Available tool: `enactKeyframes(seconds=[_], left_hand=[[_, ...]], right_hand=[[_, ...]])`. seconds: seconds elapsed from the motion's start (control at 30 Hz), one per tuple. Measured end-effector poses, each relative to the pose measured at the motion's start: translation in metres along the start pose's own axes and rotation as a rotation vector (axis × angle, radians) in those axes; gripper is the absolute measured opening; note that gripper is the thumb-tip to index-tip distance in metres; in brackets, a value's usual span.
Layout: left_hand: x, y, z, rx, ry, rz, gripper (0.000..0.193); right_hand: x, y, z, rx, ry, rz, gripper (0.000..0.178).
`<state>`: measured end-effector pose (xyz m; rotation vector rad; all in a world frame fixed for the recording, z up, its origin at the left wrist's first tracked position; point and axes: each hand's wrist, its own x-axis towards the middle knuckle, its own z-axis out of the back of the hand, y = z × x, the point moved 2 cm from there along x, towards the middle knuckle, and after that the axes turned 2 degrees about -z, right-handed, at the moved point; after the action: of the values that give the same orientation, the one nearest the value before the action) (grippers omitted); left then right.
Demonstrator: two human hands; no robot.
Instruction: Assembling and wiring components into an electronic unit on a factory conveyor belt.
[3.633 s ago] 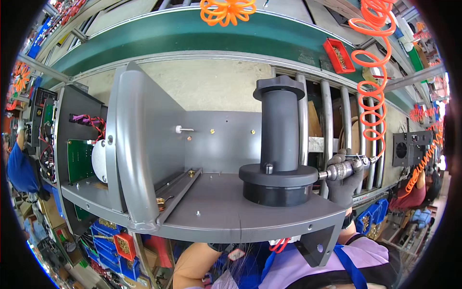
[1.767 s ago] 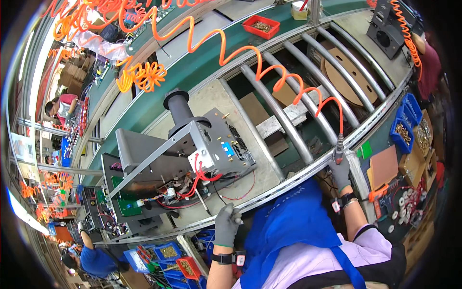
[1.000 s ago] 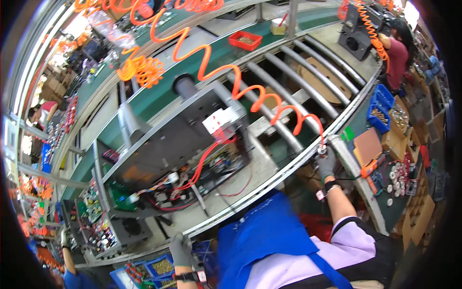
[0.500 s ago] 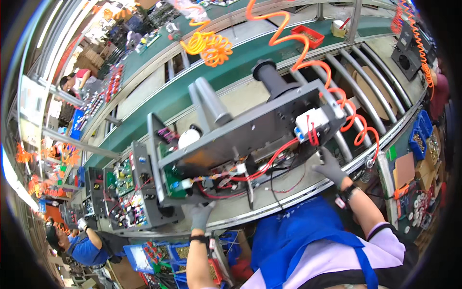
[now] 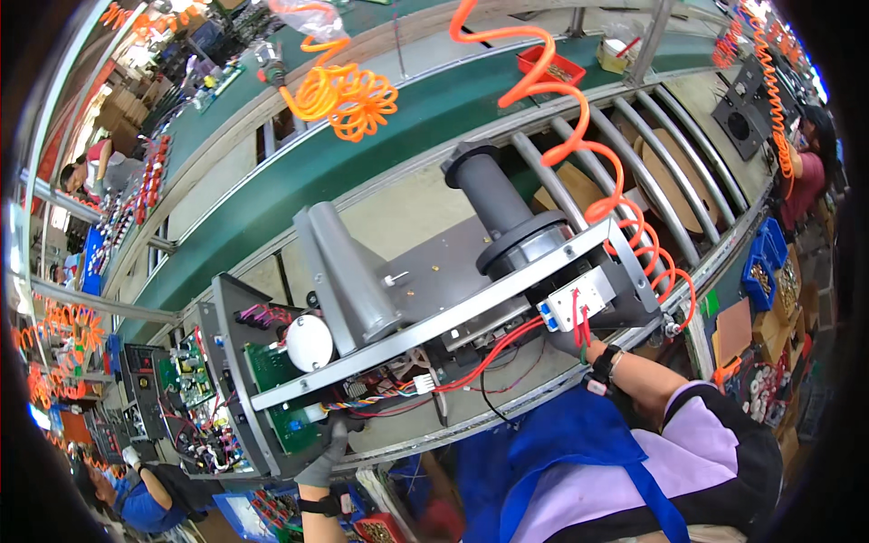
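Observation:
A long grey metal chassis (image 5: 434,328) lies across the line in front of me. It carries a dark cylindrical column (image 5: 493,195), a grey tube (image 5: 348,271), a white round part (image 5: 310,343), a green circuit board (image 5: 294,429) and bundled wires. My left hand (image 5: 323,460), in a grey glove, is closed at the chassis's near left corner, with some fingers hidden against it. My right hand (image 5: 568,342) reaches under the white terminal block (image 5: 579,300) with red wires at the right end; its fingers are hidden there.
More open chassis units (image 5: 204,407) stand close on the left. Metal rollers (image 5: 647,176) lie to the right, with an orange coiled hose (image 5: 625,199) hanging over them. Blue bins (image 5: 762,271) of small parts are at far right. A co-worker in blue (image 5: 145,498) works at lower left.
The chassis has changed tilt, so its floor plate and column show more from above. My left hand has closed at its corner; my right hand has gone in under the terminal block.

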<state>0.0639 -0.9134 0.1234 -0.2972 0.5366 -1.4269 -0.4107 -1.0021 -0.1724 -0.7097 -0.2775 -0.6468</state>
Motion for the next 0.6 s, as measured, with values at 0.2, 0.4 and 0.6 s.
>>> enactKeyframes(seconds=[0.2, 0.4, 0.6], left_hand=[[0.0, -0.017, 0.041, 0.132, -0.122, -0.286, 0.027], [0.044, -0.022, 0.084, -0.145, 0.025, -0.145, 0.034], [0.113, 0.02, 0.059, -0.155, 0.15, 0.009, 0.025]], right_hand=[[0.057, -0.047, 0.082, 1.389, 0.566, -1.2, 0.032], [0.093, -0.101, 0.204, 1.18, 1.022, -1.369, 0.035], [0.142, -0.116, 0.195, 1.217, 0.213, -1.53, 0.043]])
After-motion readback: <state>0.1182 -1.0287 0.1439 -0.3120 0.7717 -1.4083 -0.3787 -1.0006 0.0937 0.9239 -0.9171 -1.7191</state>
